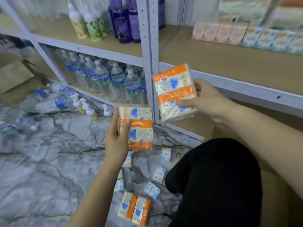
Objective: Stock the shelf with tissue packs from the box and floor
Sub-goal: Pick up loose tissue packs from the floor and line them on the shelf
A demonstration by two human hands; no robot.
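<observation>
Two orange-and-cream tissue packs held up before the shelf (229,61), one in each hand.

Print on the wrappers is blurred and unreadable; the far shelf goods are soft, and a black-clad knee (218,174) hides part of the floor. The left hand (116,138) grips the lower tissue pack (137,126), thumb on its front. The right hand (201,99) pinches the upper tissue pack (173,90) by its edge. More packs (134,208) lie on the marble floor (49,161).
</observation>
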